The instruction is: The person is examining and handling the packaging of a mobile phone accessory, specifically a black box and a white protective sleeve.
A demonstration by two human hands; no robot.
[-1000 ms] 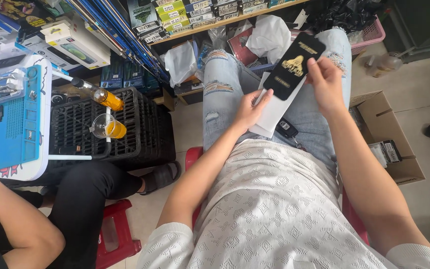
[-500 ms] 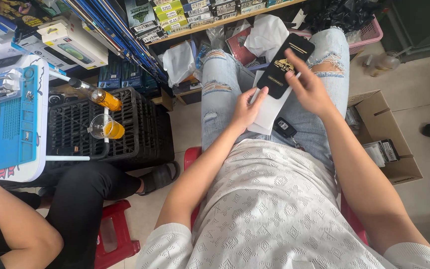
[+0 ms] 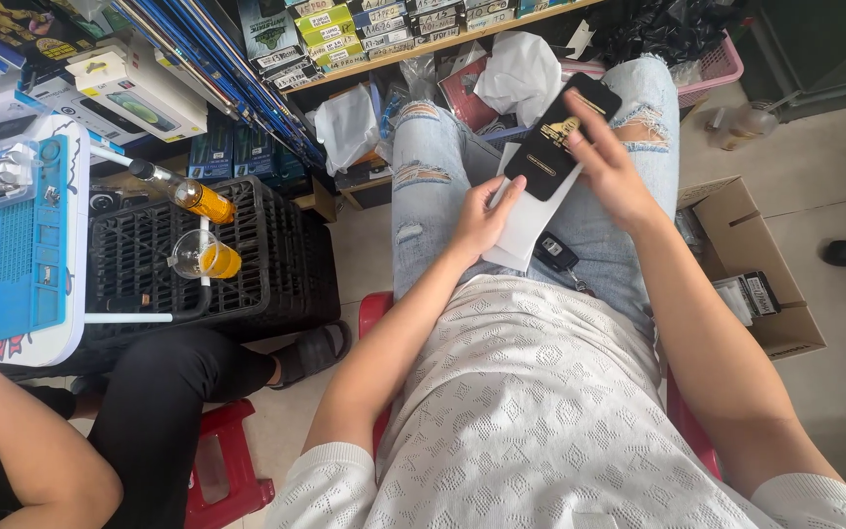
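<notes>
The right hand [image 3: 611,167] has slid from the black packet's [image 3: 560,137] right edge to lie over it, tipping it lower onto the white sleeve [image 3: 526,225]

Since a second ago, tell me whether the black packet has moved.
Yes. The black packet has tipped and dropped lower toward the lap, closer to the car key; the right hand now lies over it.
</notes>
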